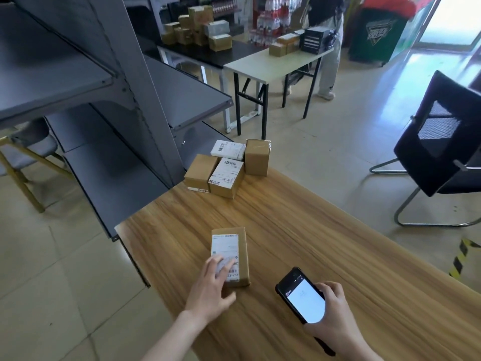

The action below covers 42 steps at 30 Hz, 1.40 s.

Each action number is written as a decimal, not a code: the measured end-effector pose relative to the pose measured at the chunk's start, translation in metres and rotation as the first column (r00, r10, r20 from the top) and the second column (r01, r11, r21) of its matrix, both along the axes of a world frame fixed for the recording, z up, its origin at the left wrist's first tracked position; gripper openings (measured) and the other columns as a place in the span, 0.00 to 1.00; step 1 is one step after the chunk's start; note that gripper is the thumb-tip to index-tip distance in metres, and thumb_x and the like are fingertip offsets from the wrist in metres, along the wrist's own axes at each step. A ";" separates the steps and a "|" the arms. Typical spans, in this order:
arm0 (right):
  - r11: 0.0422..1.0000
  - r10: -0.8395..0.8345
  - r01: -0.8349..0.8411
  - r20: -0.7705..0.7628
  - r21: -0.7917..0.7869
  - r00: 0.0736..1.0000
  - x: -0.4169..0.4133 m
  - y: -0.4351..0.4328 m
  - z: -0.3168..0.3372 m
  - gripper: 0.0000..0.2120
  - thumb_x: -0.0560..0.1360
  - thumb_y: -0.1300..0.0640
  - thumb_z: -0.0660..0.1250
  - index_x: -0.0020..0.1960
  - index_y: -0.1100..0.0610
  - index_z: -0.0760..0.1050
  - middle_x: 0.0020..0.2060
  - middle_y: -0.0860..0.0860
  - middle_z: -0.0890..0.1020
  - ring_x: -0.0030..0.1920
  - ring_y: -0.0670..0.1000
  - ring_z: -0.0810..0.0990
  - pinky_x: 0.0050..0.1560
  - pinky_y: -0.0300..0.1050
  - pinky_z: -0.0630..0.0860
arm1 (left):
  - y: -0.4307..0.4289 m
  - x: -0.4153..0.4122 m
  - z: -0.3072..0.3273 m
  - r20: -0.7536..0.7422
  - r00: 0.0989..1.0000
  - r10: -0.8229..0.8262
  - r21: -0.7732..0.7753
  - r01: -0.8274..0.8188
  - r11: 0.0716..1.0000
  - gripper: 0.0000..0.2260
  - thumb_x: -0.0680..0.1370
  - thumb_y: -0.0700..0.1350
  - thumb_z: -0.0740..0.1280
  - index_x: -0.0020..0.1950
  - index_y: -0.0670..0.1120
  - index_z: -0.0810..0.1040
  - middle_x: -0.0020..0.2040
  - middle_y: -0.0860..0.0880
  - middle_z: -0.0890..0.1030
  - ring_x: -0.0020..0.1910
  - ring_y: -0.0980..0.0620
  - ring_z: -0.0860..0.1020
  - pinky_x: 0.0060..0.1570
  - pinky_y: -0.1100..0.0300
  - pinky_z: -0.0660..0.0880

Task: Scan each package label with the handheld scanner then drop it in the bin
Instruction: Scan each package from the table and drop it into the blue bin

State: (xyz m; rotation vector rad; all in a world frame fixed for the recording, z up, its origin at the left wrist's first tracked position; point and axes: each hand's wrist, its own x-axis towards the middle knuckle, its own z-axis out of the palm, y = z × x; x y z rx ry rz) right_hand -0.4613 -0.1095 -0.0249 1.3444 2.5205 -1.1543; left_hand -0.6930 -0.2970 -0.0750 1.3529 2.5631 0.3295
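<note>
Package (pixel 230 256) lies on wooden table (pixel 325 256) beside grey shelving (pixel 117 100).

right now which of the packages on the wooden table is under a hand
The lone package near the table's front edge, label up: the left hand rests on its near end. The other four sit untouched in a cluster at the far corner.

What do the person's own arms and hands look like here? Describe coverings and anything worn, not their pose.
Both forearms are bare as far as the picture shows: no sleeves reach the left hand or the right hand. No gloves, watch, bracelet or ring can be seen on either.
</note>
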 end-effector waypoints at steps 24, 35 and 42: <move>0.999 -0.048 0.048 -0.002 0.016 0.999 0.038 -0.008 0.022 0.45 0.52 0.45 0.74 0.67 0.52 0.65 0.59 0.41 0.61 0.52 0.47 0.73 0.47 0.40 0.76 | 0.059 -0.007 0.054 -0.145 0.962 -0.232 -0.373 0.164 0.913 0.29 0.72 0.54 0.66 0.72 0.50 0.64 0.65 0.47 0.66 0.66 0.47 0.64 0.67 0.53 0.62; 0.997 0.006 -0.014 0.107 0.074 0.994 0.046 -0.013 0.027 0.47 0.55 0.45 0.75 0.71 0.50 0.61 0.64 0.41 0.59 0.54 0.48 0.74 0.48 0.39 0.76 | 0.077 -0.031 0.047 -0.034 0.917 -0.398 -0.433 0.345 0.833 0.47 0.70 0.49 0.74 0.79 0.56 0.45 0.79 0.50 0.47 0.76 0.46 0.51 0.71 0.48 0.64; 0.941 0.127 -0.196 0.250 0.277 0.960 0.076 -0.013 0.041 0.46 0.57 0.47 0.73 0.72 0.51 0.59 0.66 0.44 0.57 0.61 0.48 0.70 0.54 0.44 0.69 | 0.081 -0.018 0.052 -0.205 0.857 -0.473 -0.316 0.399 0.861 0.47 0.69 0.62 0.71 0.79 0.53 0.47 0.75 0.47 0.55 0.76 0.46 0.48 0.76 0.48 0.46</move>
